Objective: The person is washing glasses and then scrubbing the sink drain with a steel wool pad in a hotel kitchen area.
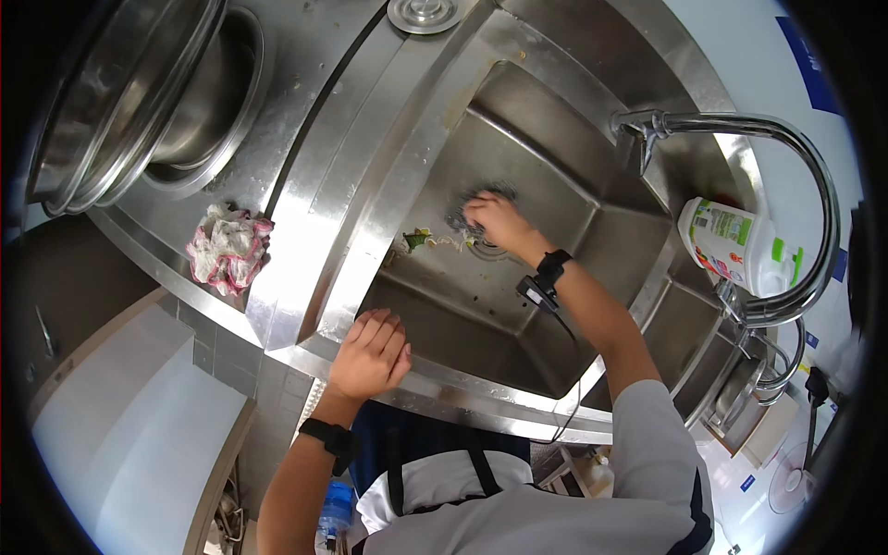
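Note:
My right hand reaches down into a stainless steel sink basin and presses a metal scouring pad near the drain. Its fingers are bent over the pad and hide part of it. Beside that hand lie green and pale food scraps on the basin floor. My left hand is by the basin's front left corner, fingers curled together and palm hidden. Nothing shows in it. Both wrists wear black straps, and a cable runs from the device on the right one.
A crumpled cloth lies on the left counter, near stacked metal bowls. A drain strainer sits at the far rim. Right of the basin stand a curved faucet and a white plastic jug; further sinks continue beyond.

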`<state>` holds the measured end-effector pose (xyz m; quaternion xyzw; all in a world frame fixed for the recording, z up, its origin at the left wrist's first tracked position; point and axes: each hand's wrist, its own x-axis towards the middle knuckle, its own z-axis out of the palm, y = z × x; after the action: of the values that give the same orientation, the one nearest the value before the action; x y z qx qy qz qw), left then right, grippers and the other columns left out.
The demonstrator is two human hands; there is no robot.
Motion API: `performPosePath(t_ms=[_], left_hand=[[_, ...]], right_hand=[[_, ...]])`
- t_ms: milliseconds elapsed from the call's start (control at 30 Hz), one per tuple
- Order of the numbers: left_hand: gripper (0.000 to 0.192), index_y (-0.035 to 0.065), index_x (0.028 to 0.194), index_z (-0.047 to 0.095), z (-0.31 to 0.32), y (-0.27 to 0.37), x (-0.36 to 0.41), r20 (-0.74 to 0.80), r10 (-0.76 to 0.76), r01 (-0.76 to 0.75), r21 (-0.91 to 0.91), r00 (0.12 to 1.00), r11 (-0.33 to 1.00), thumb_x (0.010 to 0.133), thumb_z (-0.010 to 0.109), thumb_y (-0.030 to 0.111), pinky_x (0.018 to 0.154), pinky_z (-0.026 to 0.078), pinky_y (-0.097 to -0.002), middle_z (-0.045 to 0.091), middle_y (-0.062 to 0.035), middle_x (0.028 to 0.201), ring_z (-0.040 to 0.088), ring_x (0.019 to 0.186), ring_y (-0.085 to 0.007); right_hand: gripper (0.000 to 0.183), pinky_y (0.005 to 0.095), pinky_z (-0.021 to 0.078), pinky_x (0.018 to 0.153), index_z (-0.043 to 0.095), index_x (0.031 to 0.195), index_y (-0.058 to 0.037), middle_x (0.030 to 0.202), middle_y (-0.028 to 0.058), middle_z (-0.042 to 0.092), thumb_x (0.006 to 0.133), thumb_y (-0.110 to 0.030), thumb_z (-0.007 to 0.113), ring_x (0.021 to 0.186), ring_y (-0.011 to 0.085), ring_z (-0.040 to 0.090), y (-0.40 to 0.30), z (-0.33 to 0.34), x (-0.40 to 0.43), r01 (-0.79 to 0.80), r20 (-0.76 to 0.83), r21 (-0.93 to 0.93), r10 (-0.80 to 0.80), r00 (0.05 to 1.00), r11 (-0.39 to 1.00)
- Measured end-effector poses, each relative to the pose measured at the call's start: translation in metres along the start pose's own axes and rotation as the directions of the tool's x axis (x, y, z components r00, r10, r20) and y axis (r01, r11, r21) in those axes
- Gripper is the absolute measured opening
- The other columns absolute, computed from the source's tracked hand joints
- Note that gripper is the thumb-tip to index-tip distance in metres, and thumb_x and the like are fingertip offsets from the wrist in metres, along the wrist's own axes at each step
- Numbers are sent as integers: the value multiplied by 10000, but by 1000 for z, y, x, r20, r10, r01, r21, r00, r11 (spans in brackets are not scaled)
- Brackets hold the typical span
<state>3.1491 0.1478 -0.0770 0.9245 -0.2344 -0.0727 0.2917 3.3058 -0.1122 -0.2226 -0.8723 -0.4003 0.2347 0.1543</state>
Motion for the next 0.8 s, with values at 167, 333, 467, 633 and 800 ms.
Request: performPosePath(t_ms=[167, 333, 467, 633, 800], left_hand=[[229, -24, 831, 585, -1, 1, 0, 5, -22, 22, 10, 1000, 1000, 713, 574, 172, 875, 404, -393, 577, -147, 933, 516, 959, -289], [219, -24, 811, 581, 0, 2, 0, -12, -34, 34, 15, 999, 999, 709, 572, 170, 861, 408, -390, 579, -145, 909, 520, 941, -296], [204, -17, 790, 575, -2, 2, 0, -21, -10, 10, 11, 1000, 1000, 709, 571, 170, 852, 408, -388, 579, -144, 897, 520, 932, -296], [206, -20, 808, 572, 0, 0, -4, -10, -16, 16, -4, 1000, 1000, 676, 590, 137, 809, 422, -402, 578, -135, 904, 527, 915, -294], [198, -16, 797, 569, 2, 1, 2, -15, -12, 12, 1, 1000, 1000, 669, 590, 133, 809, 421, -403, 577, -133, 894, 527, 916, -290]], right_hand=[[101, 345, 426, 816, 582, 737, -102, 842, 13, 581, 644, -72, 555, 899, 214, 525, -57, 31, 63, 280, -193, -70, -289, 938, 957], [102, 303, 413, 817, 594, 743, -121, 825, -11, 573, 652, -107, 549, 890, 188, 518, -43, 48, 43, 385, -73, -199, -406, 911, 901], [97, 306, 412, 818, 593, 737, -121, 812, -17, 564, 649, -112, 552, 892, 181, 514, -1, 20, 8, 342, 65, -204, -336, 940, 917], [106, 295, 410, 821, 601, 738, -124, 815, -28, 565, 643, -157, 566, 909, 175, 514, -36, -2, 10, 357, -24, -163, -365, 931, 920], [88, 313, 417, 829, 600, 720, -138, 781, -23, 562, 657, -175, 551, 899, 181, 516, -97, 51, 46, 500, -155, -171, -525, 837, 849]])
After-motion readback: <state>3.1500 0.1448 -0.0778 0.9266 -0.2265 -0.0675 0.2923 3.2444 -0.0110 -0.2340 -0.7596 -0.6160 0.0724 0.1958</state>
